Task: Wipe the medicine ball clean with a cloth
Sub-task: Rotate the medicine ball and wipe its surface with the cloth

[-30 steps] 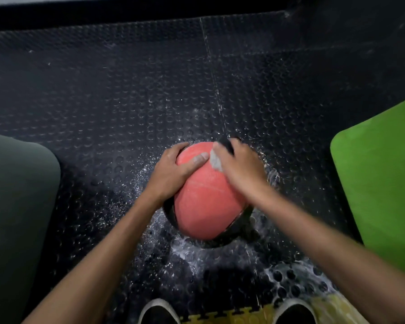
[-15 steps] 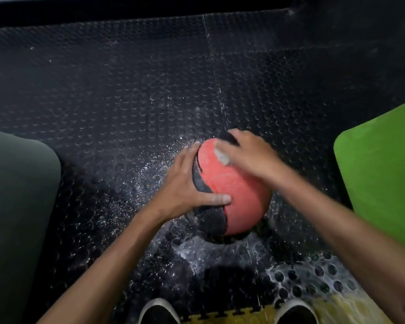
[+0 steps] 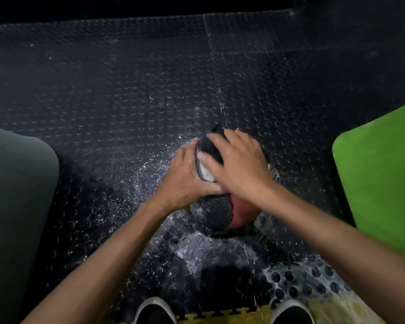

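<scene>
A red and black medicine ball point(image 3: 216, 212) sits on the wet, studded black floor mat point(image 3: 126, 101), mostly covered by both hands. My left hand point(image 3: 185, 181) holds its left side, fingers wrapped around the curve and thumb laid across the front. My right hand point(image 3: 236, 164) lies on top of the ball and presses a dark cloth with a pale grey patch point(image 3: 207, 157) against it, thumb and fingers curled over the cloth. Only the lower black textured panel and a sliver of red show.
A bright green pad point(image 3: 381, 181) lies at the right and a dark green pad point(image 3: 17, 195) at the left. Water and white flecks spread over the mat around the ball. My two black shoes point(image 3: 154, 311) stand on a yellow tile edge point(image 3: 220, 318) at the bottom.
The ball has turned so its black panel faces me where red showed before. My right hand with the cloth slid leftward over the top; my left hand shifted its hold with the turn.
</scene>
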